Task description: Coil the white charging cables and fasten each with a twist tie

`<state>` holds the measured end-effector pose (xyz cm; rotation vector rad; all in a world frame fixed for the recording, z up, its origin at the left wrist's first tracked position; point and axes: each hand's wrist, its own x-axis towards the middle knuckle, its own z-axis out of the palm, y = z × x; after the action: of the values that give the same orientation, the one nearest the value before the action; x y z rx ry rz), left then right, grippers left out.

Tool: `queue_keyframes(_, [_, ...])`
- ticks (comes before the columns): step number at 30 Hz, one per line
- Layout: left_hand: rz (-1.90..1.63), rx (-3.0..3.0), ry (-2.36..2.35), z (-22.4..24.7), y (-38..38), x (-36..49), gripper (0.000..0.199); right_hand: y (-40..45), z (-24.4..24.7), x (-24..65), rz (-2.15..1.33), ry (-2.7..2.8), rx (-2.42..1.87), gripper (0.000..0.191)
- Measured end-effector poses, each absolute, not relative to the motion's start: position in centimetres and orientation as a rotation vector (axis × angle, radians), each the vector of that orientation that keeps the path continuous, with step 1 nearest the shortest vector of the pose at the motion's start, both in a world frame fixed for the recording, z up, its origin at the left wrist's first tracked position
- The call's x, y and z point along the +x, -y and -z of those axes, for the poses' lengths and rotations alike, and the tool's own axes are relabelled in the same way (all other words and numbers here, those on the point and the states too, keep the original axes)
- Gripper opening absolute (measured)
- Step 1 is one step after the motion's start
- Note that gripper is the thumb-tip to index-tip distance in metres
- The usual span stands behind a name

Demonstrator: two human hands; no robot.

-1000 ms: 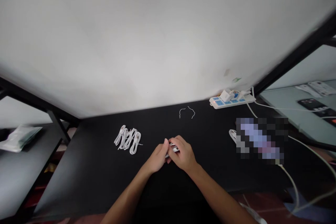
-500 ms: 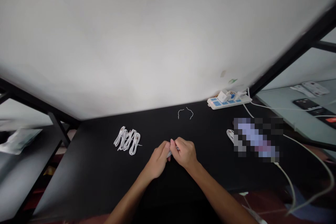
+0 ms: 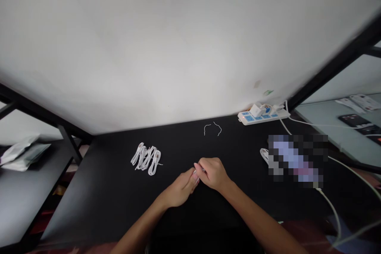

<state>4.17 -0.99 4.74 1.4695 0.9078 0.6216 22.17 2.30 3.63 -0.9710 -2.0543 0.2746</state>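
Small white piece: a small white piece (image 3: pixel 200 171) sits between the two hands, near the middle of the table. Most of it is hidden by the fingers, so I cannot tell just what it is.
Right hand: the right hand (image 3: pixel 213 174) is closed and pinches the small white piece with its fingertips (image 3: pixel 197 166).
Left hand: the left hand (image 3: pixel 180 190) is at the 7 o'clock side of the small white piece. Its fingers are held together, and their tips (image 3: pixel 196 179) are at the piece. I cannot tell if this hand grips it too.
Way it points: only a tiny bit shows, so I cannot tell which way it points or how its long side lies.
Table: both hands are over a black table (image 3: pixel 89 198).
Cable coils: a row of coiled white cables (image 3: pixel 146 159) lies at 10 o'clock from the hands, well apart from them.
Thin wires: two thin bent white wires (image 3: pixel 212 128) lie at 12 o'clock, near the far edge of the table.
Power strip: a white power strip (image 3: pixel 263 117) with blue parts sits at 2 o'clock, against a white wall (image 3: pixel 149 47), with plugs in it.
Blurred patch: a blurred patch (image 3: pixel 297 160) hides things at 3 o'clock. A white cord (image 3: pixel 264 155) pokes out at its left side.
Side tables: a phone (image 3: pixel 354 120) lies on a pale table (image 3: pixel 336 135) at 2 o'clock, and white bags (image 3: pixel 25 154) lie on a dark table (image 3: pixel 20 202) at 9 o'clock.
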Motion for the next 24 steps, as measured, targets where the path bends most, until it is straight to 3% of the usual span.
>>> queue_keyframes(5, [-0.529, 1.551, -0.855, -5.5, 0.8, 3.6, 0.041, -2.5, -3.4, 21.5, -0.213, 2.051, -1.034, 0.041])
queue_keyframes(9, [-0.696, 1.594, -0.998, -5.4, 0.0, 3.3, 0.035, -4.9, -4.2, 22.8, -0.547, 2.076, -1.041, 0.019])
queue_keyframes(10, [-0.714, 1.593, -1.028, -5.0, -0.3, 3.2, 0.037, -6.3, -4.3, 23.6, -0.585, 2.051, -1.082, 0.023])
queue_keyframes(14, [-0.767, 1.543, -1.047, -3.7, -1.5, 2.5, 0.044, -13.6, -3.8, 27.7, -0.053, 2.246, -1.444, 0.028])
queue_keyframes(20, [-0.782, 1.607, -1.031, -3.7, -1.6, 1.5, 0.04, -19.2, -2.2, 30.0, -0.025, 2.407, -1.429, 0.017])
queue_keyframes(24, [-0.733, 1.694, -1.034, -3.9, -1.2, 1.4, 0.033, -18.5, -1.7, 28.8, -0.063, 2.401, -1.413, 0.022])
